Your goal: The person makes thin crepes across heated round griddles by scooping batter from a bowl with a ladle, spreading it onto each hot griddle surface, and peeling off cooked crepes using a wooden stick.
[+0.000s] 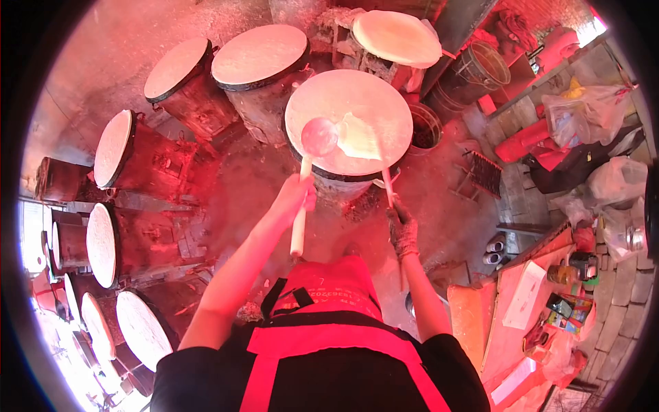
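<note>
Our left hand [296, 196] is bare, fingers wrapped tight round the wooden handle of the ladle [318, 136]. The grip sits mid-handle: the lower end of the handle sticks out below the fist toward our apron [322, 295], and the round bowl of the ladle is well above the fingers, over the left part of the round griddle [349, 117]. We can't tell if the bowl touches the surface or hangs just over it.

Our right hand [402, 230] wears a dark glove, fingers closed round the lower end of the thin stick [384, 175]. The stick runs up and slightly left from the fist; its top end lies on a pale patch of batter [359, 136] just right of the ladle bowl, near the griddle's centre. The batter patch is well clear of both hands, between the ladle bowl and the stick tip.

The griddle sits on a dark drum directly ahead of us, hands apart on either side of its near edge.

Around it: 2 more flat-topped drums [259, 55] behind left, 1 with a thin round sheet [396, 36] behind right, and a row of round discs [113, 147] curving down the left side. An empty bucket [480, 69] stands to the right rear. Far right, a bench [528, 302] with paper and small containers.
</note>
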